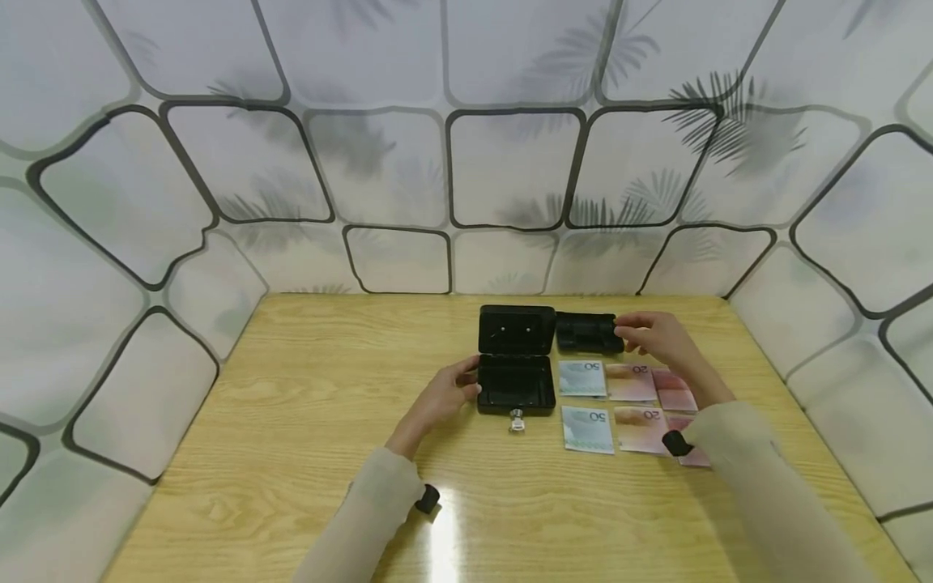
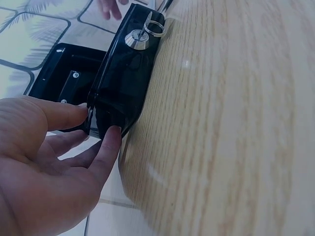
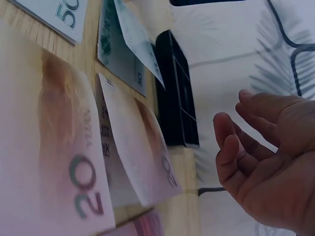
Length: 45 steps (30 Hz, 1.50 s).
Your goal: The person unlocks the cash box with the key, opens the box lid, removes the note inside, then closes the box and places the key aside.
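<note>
A black cash box (image 1: 516, 409) stands on the table with its lid (image 1: 496, 320) raised. A key with a ring (image 2: 156, 28) sits in its front lock. My left hand (image 1: 443, 397) is at the box's left side; in the left wrist view its thumb and fingertips touch the rim and side wall, the fingers fairly straight. Right of the lid lies a black compartment tray (image 1: 592, 346). My right hand (image 1: 659, 336) hovers by the tray's right end. In the right wrist view that hand (image 3: 270, 167) has loosely bent fingers, with nothing between them and a gap to the tray.
In front of the tray lie two rows of folded banknotes: green 50s (image 1: 587, 433), brownish-pink 20s (image 1: 631, 385) and red notes (image 1: 674, 393) under the right forearm. The wooden table (image 1: 328, 389) meets patterned fabric walls (image 1: 397, 259) at the back and sides.
</note>
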Motion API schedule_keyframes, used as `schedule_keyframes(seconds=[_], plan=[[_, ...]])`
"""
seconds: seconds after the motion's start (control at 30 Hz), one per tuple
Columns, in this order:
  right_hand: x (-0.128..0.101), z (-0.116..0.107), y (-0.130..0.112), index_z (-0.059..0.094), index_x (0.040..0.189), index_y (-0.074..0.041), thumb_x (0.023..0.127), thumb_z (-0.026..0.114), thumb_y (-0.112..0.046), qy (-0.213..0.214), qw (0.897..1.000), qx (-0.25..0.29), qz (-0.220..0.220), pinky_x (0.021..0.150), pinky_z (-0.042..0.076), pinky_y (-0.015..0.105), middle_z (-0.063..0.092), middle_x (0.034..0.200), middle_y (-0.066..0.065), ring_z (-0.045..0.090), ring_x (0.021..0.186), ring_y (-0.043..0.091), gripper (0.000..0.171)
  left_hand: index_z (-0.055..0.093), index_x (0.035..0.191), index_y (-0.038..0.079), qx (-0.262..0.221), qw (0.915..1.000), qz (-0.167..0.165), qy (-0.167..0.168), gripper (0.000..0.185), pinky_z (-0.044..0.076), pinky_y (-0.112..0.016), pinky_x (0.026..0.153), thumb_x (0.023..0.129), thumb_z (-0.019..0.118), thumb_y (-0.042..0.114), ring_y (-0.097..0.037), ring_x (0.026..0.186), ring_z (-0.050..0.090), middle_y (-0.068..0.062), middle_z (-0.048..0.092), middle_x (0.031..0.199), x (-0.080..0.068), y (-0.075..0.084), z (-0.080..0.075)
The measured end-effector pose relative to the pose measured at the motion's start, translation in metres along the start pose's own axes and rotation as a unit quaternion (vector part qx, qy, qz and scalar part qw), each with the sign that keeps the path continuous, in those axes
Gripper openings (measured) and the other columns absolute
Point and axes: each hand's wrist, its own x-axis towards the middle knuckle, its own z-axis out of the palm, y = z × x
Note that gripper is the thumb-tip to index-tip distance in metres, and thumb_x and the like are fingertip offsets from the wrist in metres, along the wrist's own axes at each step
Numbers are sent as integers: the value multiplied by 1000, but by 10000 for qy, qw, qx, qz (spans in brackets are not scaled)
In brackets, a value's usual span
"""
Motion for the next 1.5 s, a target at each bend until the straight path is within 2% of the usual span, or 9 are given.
schedule_keyframes(seconds=[0.1,0.23,0.3,0.5,0.77,0.9,1.07,1.3,1.5], plan=[[11,9,1,64,136,5,105,65,-26,58,9998,-185,-76,72,57,41,71,102,24,70,81,28,44,40,157,1,-12,10000,3,-29,57,46,-50,108,103,58,1,-36,134,53,-23,53,149,0,1,0],[22,19,2,66,131,5,103,67,-21,195,9994,-254,-145,67,57,38,71,88,24,68,71,27,38,39,158,1,-31,10000,1,-62,57,45,-50,109,104,58,2,-37,136,52,-22,52,150,0,2,0],[25,22,2,67,131,6,103,67,-18,219,9994,-237,-143,67,58,37,71,92,26,67,69,25,37,39,158,1,-72,9999,4,-72,57,45,-50,109,104,57,2,-37,136,52,-22,51,151,0,2,0],[29,29,6,66,132,5,103,66,-16,216,9979,-583,-179,69,55,34,64,125,29,65,68,22,35,39,158,0,-109,9999,54,-81,57,46,-49,108,104,58,2,-37,136,52,-21,48,154,1,2,0],[32,33,10,68,126,8,101,67,-11,57,9969,-722,-300,64,56,35,69,117,28,67,72,24,31,39,158,0,-84,9999,-9,-58,57,45,-50,109,104,57,2,-36,137,51,-20,47,155,0,3,0],[34,35,8,71,120,7,100,68,-12,94,9922,-1182,-385,75,57,46,71,116,27,69,86,35,28,39,157,-1,-93,9999,1,-70,57,44,-50,110,104,57,2,-37,137,51,-21,49,153,0,2,0],[37,41,6,76,114,2,99,69,-13,225,9828,-1805,-308,87,53,58,71,115,25,66,102,44,22,39,158,0,-151,9998,11,-85,57,44,-51,109,104,57,2,-37,137,51,-22,50,152,1,1,0],[39,48,5,80,107,-1,98,70,-13,338,9793,-1993,-134,80,53,54,72,113,25,67,95,41,18,39,157,-1,-178,9998,38,-97,57,46,-50,108,104,58,1,-38,136,52,-23,52,149,1,-1,0],[39,50,3,80,106,0,97,71,-13,334,9785,-2028,-146,82,53,54,73,113,24,67,94,40,18,40,157,0,-120,9999,14,-48,56,45,-50,109,104,57,2,-36,135,53,-22,54,148,-1,-1,0]])
